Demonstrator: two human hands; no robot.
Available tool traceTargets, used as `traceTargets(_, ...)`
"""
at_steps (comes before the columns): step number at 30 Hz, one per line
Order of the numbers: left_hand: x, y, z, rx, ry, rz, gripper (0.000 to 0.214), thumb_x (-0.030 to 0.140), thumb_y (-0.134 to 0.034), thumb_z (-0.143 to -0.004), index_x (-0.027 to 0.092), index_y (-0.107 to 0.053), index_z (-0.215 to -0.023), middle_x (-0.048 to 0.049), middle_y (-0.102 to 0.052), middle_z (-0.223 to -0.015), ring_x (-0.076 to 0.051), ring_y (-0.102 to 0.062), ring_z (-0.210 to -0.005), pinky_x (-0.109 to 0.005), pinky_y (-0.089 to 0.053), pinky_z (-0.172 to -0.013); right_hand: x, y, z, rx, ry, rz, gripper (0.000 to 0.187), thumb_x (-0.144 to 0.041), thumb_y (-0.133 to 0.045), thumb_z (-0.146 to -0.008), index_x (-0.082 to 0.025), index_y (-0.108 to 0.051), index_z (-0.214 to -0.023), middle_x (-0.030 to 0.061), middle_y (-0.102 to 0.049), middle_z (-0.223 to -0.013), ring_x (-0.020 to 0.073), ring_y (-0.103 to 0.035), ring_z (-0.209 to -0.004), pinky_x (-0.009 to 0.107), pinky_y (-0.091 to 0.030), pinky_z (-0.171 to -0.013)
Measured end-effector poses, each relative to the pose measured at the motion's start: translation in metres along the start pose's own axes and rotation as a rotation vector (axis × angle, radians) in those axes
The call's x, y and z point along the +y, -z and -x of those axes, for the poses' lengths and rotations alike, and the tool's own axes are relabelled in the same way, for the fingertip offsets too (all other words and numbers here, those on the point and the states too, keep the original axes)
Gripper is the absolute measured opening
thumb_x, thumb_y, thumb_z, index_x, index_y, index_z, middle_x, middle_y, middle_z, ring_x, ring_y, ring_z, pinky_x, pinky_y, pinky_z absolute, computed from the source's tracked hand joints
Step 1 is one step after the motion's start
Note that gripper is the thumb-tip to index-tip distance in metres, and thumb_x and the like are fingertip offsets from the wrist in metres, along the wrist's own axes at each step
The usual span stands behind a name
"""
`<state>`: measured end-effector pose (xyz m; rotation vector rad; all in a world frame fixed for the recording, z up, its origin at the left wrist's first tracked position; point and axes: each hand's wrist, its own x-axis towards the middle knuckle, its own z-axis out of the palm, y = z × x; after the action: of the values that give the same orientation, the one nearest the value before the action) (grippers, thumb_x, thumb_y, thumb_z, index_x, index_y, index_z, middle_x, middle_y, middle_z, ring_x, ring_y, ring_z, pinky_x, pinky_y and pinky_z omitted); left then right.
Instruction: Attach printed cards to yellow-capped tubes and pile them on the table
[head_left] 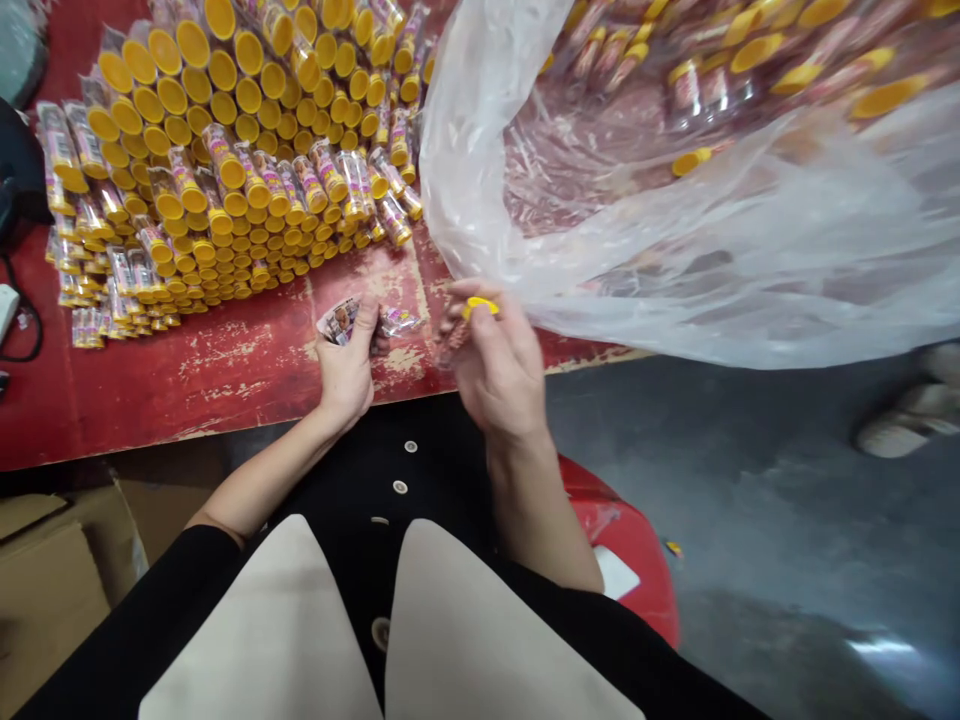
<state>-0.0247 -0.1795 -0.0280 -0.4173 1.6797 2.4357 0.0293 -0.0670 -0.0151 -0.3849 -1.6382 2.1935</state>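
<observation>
My left hand is closed around a fanned stack of printed plastic wrappers, held just above the table's front edge. Clear, printed film sticks out on the right side of that hand. In my right hand, slightly blurred, is a small clear tube with a yellow cap; its reddish contents show faintly between the fingers. Behind my left hand rises a big pile of wrapped tubes, most with their yellow caps facing me. The two hands are a short gap apart.
A large translucent plastic bag lies open at the right, with many loose yellow-capped tubes inside. The worn red table ends just before my body. A red stool, cardboard boxes and another person's shoe are below.
</observation>
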Motion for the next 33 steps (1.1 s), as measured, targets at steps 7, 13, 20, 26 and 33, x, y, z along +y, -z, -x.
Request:
traceTargets(7,-0.002,0.0,0.005,-0.057,0.041,-0.011,0.045,0.055,-0.084,-0.067,0.017,-0.062,-0.073,0.0051,-0.06,-0.062,-0.004,-0.053,-0.049,-0.017,-0.044,-0.046,-0.008,-0.004,0.007,0.132,0.242,-0.116,0.028,-0.052,-0.07,-0.086,-0.036,-0.071,-0.108,0.0001,-0.061,-0.093,0.0157,-0.063,-0.092,0.037,-0.055,-0.093)
traceTargets(13,-0.01,0.008,0.005,-0.122,-0.113,-0.136,0.043,0.057,-0.078,-0.074,0.018,-0.063,-0.069,0.004,-0.059,-0.059,-0.006,-0.053,-0.051,-0.018,-0.045,-0.051,0.005,-0.002,0.009,0.192,0.093,-0.146,0.029,-0.057,-0.061,-0.09,-0.034,-0.065,-0.108,0.0009,-0.061,-0.101,0.0135,-0.064,-0.092,0.029,-0.057,-0.078)
traceTargets(20,-0.014,0.01,0.007,-0.077,-0.217,-0.098,0.031,0.046,-0.083,-0.074,0.019,-0.07,-0.08,0.0026,-0.065,-0.07,-0.006,-0.056,-0.057,-0.019,-0.048,-0.058,0.012,-0.006,0.019,-0.009,-0.152,0.103,0.028,-0.044,-0.077,-0.081,-0.021,-0.062,-0.085,-0.0049,-0.05,-0.069,0.0051,-0.042,-0.056,0.021,-0.04,-0.052)
traceTargets(26,-0.009,0.008,0.008,0.002,-0.082,0.006,0.042,0.055,-0.082,-0.07,0.018,-0.063,-0.071,0.0047,-0.058,-0.063,-0.004,-0.05,-0.051,-0.018,-0.042,-0.05,0.013,-0.004,0.016,-0.003,-0.076,0.077,0.035,-0.058,-0.062,-0.089,-0.023,-0.062,-0.09,-0.0031,-0.049,-0.072,0.0079,-0.049,-0.061,0.022,-0.046,-0.055)
traceTargets(33,-0.01,0.014,0.005,0.007,-0.067,-0.055,0.046,0.06,-0.081,-0.067,0.018,-0.064,-0.073,0.0039,-0.06,-0.064,-0.005,-0.052,-0.052,-0.018,-0.043,-0.052,-0.008,-0.001,0.018,0.053,0.127,0.024,0.036,-0.052,-0.063,-0.09,-0.036,-0.061,-0.121,0.0034,-0.058,-0.1,0.0189,-0.063,-0.102,0.041,-0.06,-0.092)
